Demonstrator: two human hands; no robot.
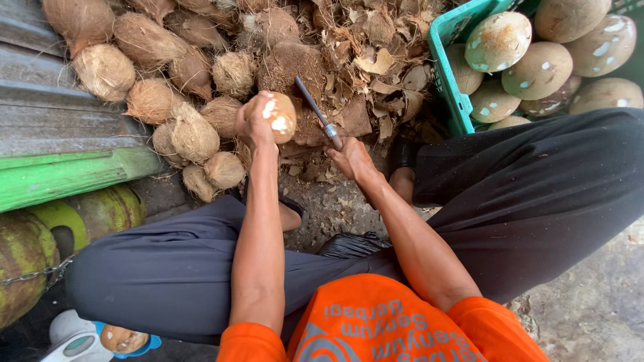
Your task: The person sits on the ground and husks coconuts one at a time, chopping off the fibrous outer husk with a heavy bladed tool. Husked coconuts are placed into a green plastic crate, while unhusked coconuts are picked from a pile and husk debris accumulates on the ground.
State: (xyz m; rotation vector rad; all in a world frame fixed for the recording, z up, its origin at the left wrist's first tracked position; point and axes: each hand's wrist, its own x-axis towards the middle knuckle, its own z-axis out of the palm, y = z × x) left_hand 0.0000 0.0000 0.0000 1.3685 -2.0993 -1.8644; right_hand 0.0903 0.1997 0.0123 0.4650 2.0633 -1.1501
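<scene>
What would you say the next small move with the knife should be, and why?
Probably a short stroke of the knife down onto the brown patch on the coconut. The left hand holds the coconut, which shows white pared spots beside brown skin, and the right hand holds the blade raised just beside it, apart from the shell.

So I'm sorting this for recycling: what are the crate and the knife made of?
The green crate looks like moulded plastic: glossy, lattice walls. The knife in the right hand seems to be dull grey metal, with a shinier collar at the grip; the handle is hidden.
</scene>
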